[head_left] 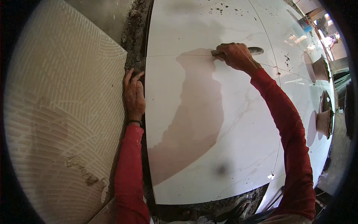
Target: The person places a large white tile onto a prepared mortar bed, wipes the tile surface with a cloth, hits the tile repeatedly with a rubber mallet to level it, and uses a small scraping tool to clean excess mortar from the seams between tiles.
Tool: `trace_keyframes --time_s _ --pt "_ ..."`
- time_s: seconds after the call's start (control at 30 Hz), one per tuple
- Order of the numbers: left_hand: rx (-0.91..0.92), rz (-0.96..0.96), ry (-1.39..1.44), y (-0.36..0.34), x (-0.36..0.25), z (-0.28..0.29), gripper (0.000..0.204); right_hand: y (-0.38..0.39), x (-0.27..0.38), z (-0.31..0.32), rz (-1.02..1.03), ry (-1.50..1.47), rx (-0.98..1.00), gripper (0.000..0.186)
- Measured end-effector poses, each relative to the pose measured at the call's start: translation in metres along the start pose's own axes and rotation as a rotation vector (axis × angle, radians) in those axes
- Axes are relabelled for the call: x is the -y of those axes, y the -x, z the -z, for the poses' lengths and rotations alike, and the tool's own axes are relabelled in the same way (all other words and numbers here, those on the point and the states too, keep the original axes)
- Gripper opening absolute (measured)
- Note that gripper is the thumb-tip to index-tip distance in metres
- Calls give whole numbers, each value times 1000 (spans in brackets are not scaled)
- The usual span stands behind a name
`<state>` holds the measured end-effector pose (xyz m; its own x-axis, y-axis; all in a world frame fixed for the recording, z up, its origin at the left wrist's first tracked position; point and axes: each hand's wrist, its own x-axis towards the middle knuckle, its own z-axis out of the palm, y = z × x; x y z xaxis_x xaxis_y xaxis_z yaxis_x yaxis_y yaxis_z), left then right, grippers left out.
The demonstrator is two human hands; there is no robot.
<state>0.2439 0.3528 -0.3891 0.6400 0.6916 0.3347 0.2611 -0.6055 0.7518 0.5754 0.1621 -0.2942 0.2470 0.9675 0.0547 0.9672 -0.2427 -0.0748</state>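
My right hand (235,56) is closed around a grey hand tool (256,50) with a rounded, flat-looking end; most of its length is hidden in my grip. It is over the thin joint between two glossy white floor tiles (242,123) with faint veining. Lower on the left, my left hand (135,95) has its fingers stretched out. It lies over the dark, rough strip (137,41) between the white tile's left edge and a big pale slab (71,89) covered in combed ridges. The left fingertips are close to both edges.
Two buckets, an upper one (320,69) and a lower one (324,124), stand on the tiles at the right. A small red piece (279,73) and a white piece (271,176) sit at tile joints. Dark crumbs (223,9) dot the far tile. Rough mortar shows below the near tile edge.
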Motion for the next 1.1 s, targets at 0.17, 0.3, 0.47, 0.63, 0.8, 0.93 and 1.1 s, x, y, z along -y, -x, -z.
trace_keyframes --time_s 0.17,0.3,0.47,0.63,0.8,0.93,1.1 --pt "0 59 8 0 -1 -1 53 0 -1 -5 93 117 -5 13" --pt "-5 -53 -34 0 5 -6 50 6 -9 -19 25 169 -42 9" --pt "-20 -40 -38 3 1 1 47 6 -1 -21 35 174 -48 6" --pt "-22 -14 -34 0 5 4 47 4 2 -20 116 129 -140 6" --pt "-6 -266 -290 -16 8 8 46 0 -6 -6 30 207 45 13" --pt "9 -439 -431 0 30 -47 51 -13 -49 -126 -158 262 -93 34" --pt "-51 -545 -662 -6 92 39 55 59 68 1 0 291 -608 19"
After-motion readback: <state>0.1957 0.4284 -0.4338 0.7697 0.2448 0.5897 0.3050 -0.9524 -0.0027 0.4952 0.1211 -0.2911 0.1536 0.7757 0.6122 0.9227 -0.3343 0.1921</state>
